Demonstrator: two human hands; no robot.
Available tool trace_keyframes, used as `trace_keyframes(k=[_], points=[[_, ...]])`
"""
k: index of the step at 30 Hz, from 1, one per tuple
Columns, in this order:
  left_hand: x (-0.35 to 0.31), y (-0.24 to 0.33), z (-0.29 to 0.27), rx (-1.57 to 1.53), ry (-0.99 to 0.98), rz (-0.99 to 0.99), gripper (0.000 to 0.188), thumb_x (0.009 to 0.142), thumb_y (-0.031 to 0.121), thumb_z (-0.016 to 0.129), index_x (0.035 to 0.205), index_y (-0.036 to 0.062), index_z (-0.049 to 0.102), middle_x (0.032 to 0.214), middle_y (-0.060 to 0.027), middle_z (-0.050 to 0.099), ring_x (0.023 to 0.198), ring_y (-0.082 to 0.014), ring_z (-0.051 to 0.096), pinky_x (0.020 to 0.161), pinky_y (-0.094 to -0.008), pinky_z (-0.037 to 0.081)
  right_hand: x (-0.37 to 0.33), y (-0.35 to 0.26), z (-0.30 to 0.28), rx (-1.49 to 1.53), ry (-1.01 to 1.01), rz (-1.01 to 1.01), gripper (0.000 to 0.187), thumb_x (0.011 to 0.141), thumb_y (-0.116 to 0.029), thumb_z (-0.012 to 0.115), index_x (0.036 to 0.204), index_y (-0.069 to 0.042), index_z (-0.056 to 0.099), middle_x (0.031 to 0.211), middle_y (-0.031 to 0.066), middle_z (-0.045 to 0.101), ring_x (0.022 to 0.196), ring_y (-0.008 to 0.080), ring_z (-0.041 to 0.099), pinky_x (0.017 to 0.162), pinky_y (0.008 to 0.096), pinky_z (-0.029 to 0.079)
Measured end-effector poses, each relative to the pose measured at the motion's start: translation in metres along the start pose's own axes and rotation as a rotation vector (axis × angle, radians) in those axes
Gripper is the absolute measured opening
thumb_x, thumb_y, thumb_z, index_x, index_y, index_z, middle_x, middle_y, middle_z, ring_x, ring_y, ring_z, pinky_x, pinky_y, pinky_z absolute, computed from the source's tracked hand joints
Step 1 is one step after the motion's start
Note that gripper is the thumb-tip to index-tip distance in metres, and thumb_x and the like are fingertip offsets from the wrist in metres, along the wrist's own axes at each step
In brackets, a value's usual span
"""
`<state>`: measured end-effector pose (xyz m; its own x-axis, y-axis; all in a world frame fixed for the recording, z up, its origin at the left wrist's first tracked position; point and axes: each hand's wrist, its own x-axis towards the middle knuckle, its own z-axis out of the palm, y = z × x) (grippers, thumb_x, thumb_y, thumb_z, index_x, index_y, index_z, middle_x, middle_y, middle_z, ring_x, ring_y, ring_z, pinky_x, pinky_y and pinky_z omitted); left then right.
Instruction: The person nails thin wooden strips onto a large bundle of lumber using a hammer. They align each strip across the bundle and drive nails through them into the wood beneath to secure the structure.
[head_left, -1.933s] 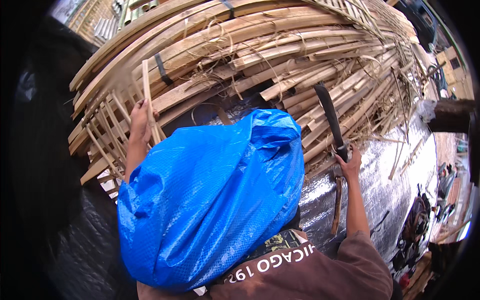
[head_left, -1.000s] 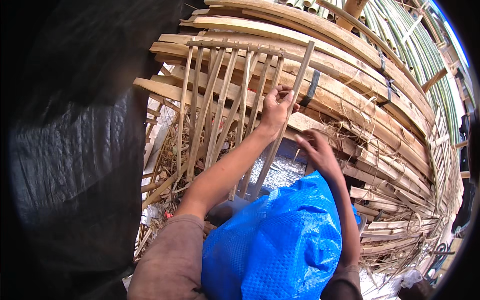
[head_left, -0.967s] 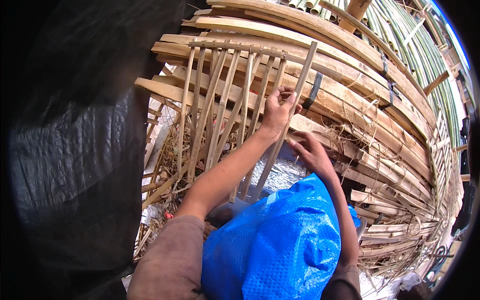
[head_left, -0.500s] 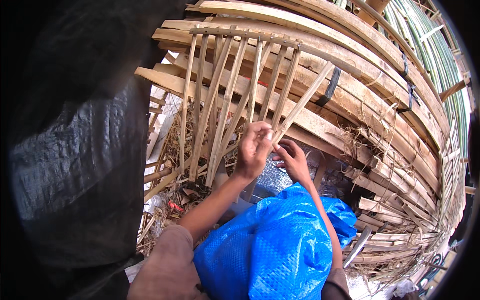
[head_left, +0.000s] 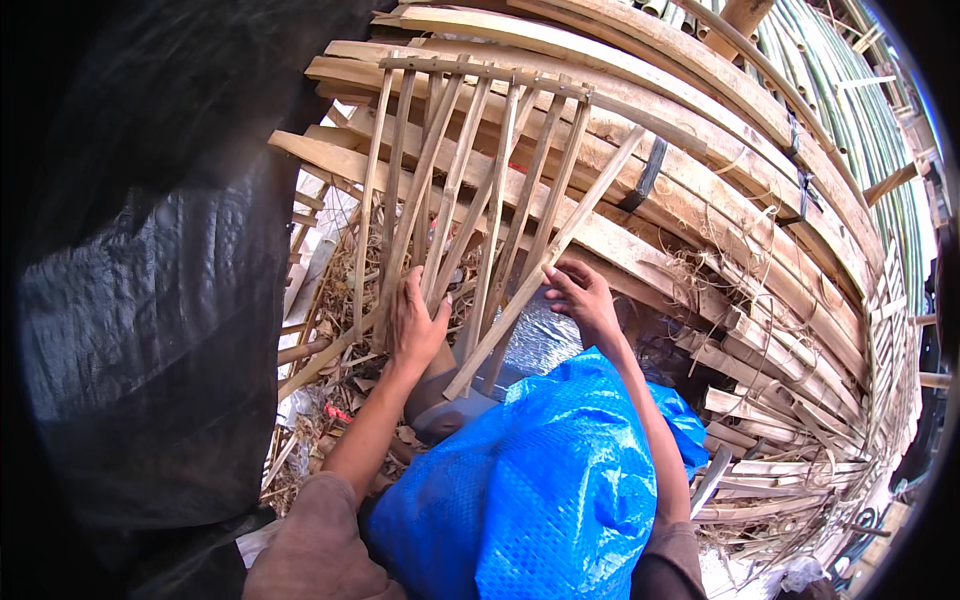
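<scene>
Pale-brown, narrow, flat wooden slat [head_left: 572, 228], slanting across the right side of a fan-like frame of thin brown wooden slats [head_left: 459, 180], in front of the left part of a stack of long tan wooden boards [head_left: 720, 190]. Seemingly just let go by the left hand [head_left: 415, 325], now spread, thumb apart, over at the lower left of the frame, with contact hard to tell. Left now to the right hand [head_left: 588, 302] alone, above crinkled blue woven-plastic sheeting [head_left: 570, 470], fingers loosely bent at the slat's middle, whether pinching or merely steadying impossible to tell, so probably with less support.
</scene>
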<state>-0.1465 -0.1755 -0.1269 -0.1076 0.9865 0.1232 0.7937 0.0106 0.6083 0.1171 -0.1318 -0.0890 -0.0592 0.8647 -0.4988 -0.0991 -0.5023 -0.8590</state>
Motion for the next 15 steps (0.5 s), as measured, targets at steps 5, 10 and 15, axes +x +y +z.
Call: trace_keyframes(k=[5,10,15], points=[[0.007,-0.007,0.013,0.080,-0.014,0.057,0.068,0.085,0.015,0.069,0.141,0.0042,0.033,0.126,-0.0272,0.052,0.115,-0.0443,0.052,0.096,-0.0503,0.043,0.005,0.001,0.010,-0.071,-0.003,-0.016,0.032,0.091,-0.027,0.072,0.110,-0.001,0.066,0.090,0.0035,0.068,0.071,0.0065,0.058,0.059,0.0209,0.045],[0.013,-0.009,0.009,0.118,0.045,0.112,0.061,0.087,0.011,0.063,0.142,0.0033,0.035,0.114,-0.0276,0.058,0.104,-0.0440,0.057,0.086,-0.0508,0.048,0.000,0.005,0.011,-0.084,0.004,-0.094,0.027,0.092,-0.024,0.070,0.103,0.000,0.066,0.082,0.0040,0.067,0.066,0.0079,0.059,0.058,0.0236,0.047],[0.016,-0.009,-0.011,0.120,0.022,0.066,0.055,0.094,0.017,0.058,0.143,0.0056,0.038,0.116,-0.0236,0.054,0.104,-0.0427,0.056,0.087,-0.0497,0.045,-0.006,0.006,0.013,-0.053,-0.100,-0.171,0.024,0.096,-0.021,0.065,0.105,0.002,0.064,0.076,0.0021,0.063,0.062,0.0073,0.053,0.056,0.0241,0.045]])
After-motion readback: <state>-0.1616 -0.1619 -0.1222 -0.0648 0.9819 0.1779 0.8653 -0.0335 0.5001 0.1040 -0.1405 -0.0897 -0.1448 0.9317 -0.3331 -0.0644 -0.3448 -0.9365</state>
